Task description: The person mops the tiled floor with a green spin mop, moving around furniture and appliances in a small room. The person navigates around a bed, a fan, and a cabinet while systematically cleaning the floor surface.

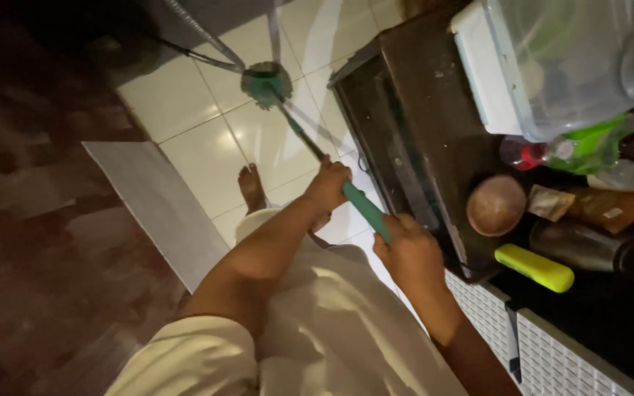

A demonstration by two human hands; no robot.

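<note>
Nearest to us, our right hand is clenched around the upper end of the green mop handle, just beside the edge of the dark surface at 3 o'clock. A little farther out, our left hand is also wrapped tightly round the same handle, lower down the shaft, so that both hands grasp it with a short stretch of green grip showing between them. We wear a pale shirt and pale lower garment, and 1 bare foot stands on the white tiled floor at 11 o'clock from the left hand.

From our hands the handle runs toward 11 o'clock, thinning to a metal rod, and ends in the green mop head, which rests on the tiles well apart from our foot. A pale mat lies on the floor at 9 o'clock from the foot.

On the surface at 3 o'clock we see a yellow oblong object, a round brown lid-like object just beyond it, and a dark bottle lying beside them. Farther off at 1 o'clock sits a clear plastic container with a pale rim, with a green packet just below it.
</note>
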